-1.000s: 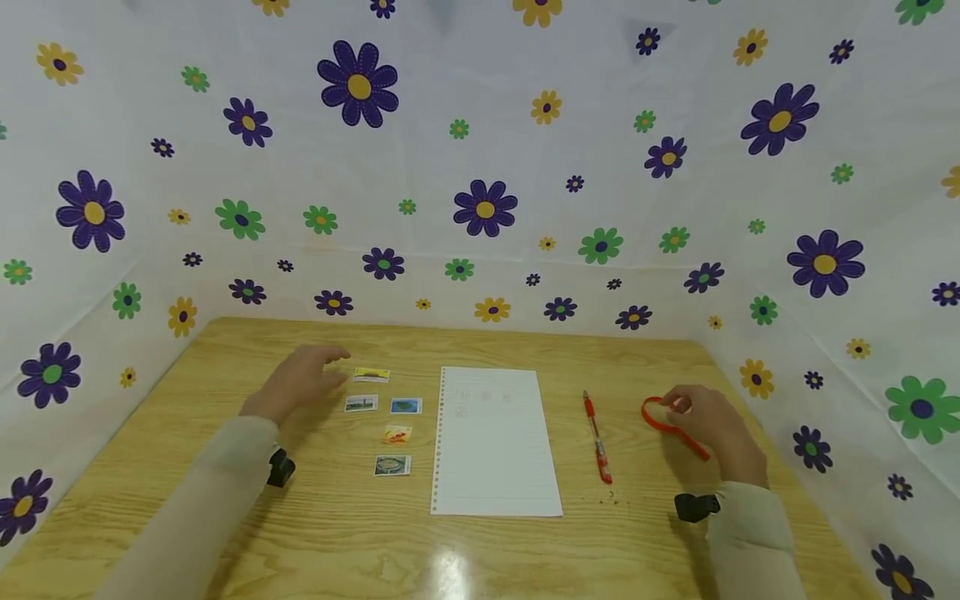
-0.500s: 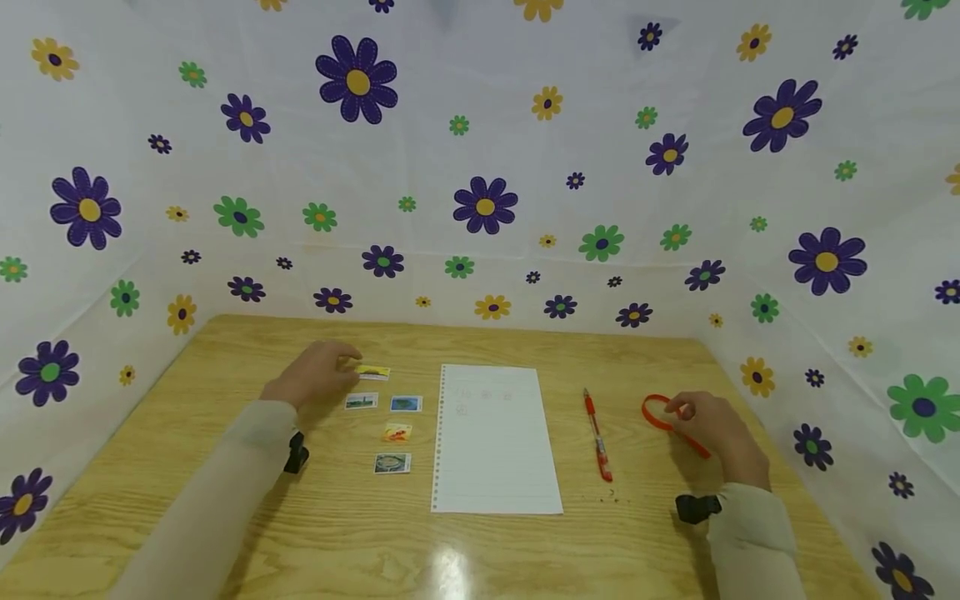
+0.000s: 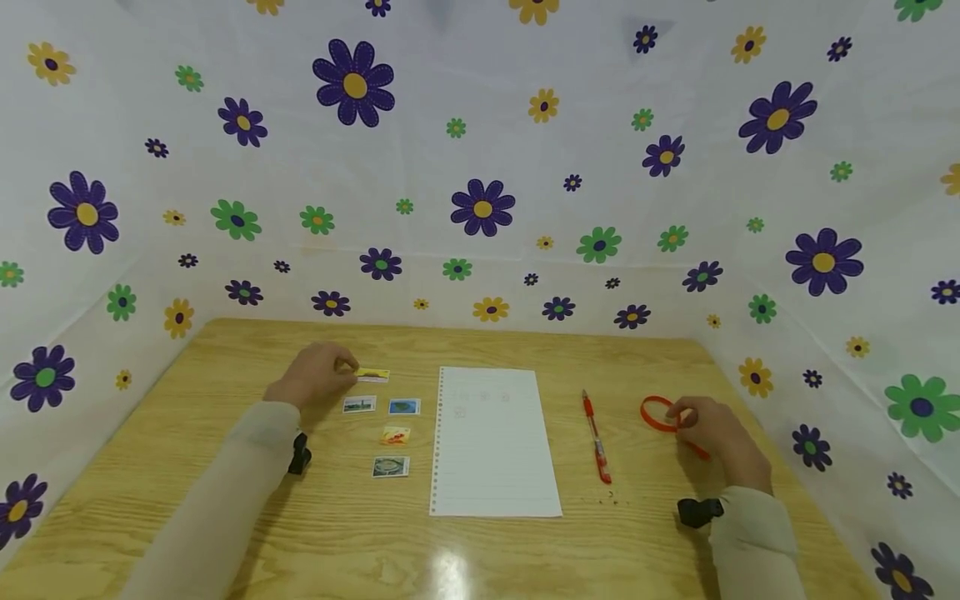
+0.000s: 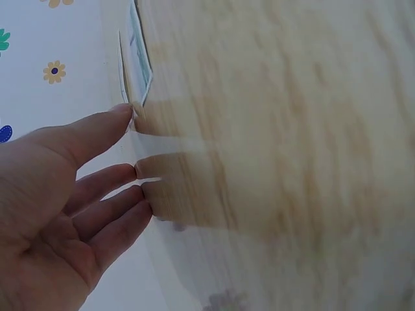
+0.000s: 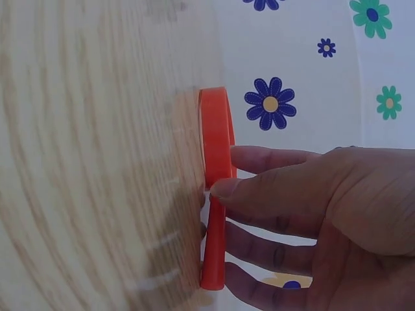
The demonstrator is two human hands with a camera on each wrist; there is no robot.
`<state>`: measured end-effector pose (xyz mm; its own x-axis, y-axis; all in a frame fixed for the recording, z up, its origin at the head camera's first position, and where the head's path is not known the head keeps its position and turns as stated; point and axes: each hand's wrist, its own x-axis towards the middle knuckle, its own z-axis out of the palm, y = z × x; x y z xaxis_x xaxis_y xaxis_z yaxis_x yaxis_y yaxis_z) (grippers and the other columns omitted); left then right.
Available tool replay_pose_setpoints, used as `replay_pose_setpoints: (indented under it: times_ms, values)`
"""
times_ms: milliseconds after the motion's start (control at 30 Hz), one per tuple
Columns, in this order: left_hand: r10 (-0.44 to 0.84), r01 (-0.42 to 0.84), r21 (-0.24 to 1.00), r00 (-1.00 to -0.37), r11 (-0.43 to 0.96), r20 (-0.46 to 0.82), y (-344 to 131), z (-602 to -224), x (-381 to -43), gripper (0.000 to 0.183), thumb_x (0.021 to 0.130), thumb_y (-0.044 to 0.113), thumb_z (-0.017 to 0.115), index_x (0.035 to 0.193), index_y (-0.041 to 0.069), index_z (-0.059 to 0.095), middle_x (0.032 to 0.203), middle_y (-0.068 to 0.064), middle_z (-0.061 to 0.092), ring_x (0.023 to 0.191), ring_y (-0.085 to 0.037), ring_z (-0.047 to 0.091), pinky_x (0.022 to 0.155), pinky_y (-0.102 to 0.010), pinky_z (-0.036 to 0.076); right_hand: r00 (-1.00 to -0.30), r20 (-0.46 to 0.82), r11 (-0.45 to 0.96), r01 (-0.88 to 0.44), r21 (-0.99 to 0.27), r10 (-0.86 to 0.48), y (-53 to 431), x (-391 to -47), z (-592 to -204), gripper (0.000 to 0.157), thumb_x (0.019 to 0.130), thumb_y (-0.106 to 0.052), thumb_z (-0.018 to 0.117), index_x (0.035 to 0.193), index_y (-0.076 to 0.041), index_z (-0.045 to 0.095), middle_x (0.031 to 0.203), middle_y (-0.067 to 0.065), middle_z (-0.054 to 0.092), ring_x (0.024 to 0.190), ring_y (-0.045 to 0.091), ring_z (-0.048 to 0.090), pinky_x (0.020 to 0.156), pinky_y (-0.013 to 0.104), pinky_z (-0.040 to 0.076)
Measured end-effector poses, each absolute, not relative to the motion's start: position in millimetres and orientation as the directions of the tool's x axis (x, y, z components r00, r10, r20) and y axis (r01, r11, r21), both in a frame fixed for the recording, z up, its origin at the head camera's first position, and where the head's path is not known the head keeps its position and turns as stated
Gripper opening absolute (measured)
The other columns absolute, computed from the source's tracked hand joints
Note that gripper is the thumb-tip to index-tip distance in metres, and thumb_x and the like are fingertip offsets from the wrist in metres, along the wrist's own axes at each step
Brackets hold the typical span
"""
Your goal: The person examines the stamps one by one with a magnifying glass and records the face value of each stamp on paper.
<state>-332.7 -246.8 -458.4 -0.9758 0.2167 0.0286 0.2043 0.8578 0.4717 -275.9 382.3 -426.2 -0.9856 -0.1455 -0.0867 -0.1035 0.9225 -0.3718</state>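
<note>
At the far left of the table, my left hand (image 3: 315,372) pinches the left edge of a yellow postage stamp (image 3: 373,375) between thumb and forefinger. In the left wrist view the stamp (image 4: 122,68) shows nearly edge-on at the thumb tip, its other fingers reaching to the table. My right hand (image 3: 718,433) grips a red-framed magnifying glass (image 3: 654,423) where ring and handle meet. The right wrist view shows its ring (image 5: 216,133) standing up close to the tabletop, with the thumb on the near side. Part of the handle is hidden by the hand in the head view.
Several other stamps lie nearby: a tower stamp (image 3: 359,404), a blue one (image 3: 404,407), an orange one (image 3: 394,436) and a green one (image 3: 391,467). A lined sheet (image 3: 495,458) with faint marks and a red pen (image 3: 596,437) lie between the hands. Flowered cloth (image 3: 420,167) surrounds the table.
My left hand has moved right to the yellow stamp and taken its left edge. The right hand has shifted slightly down toward me, with the magnifying glass nearly in place.
</note>
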Motion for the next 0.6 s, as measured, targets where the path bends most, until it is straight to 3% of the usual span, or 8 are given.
replay_pose_setpoints:
  times_ms: [600]
  values:
    - [0.129, 0.109, 0.493, -0.992, 0.863, -0.006, -237.8, -452.5, -324.5, 0.026, 0.096, 0.018, 0.072, 0.118, 0.004, 0.074, 0.133, -0.023, 0.067, 0.120, -0.042, 0.061, 0.107, -0.061, 0.048, -0.985, -0.072, 0.899, -0.109, -0.424, -0.154, 379.4, -274.6, -433.6, 0.014, 0.088, 0.000, 0.072, 0.101, -0.003, 0.068, 0.093, 0.019, 0.073, 0.090, 0.036, 0.068, 0.079, 0.050, 0.055]
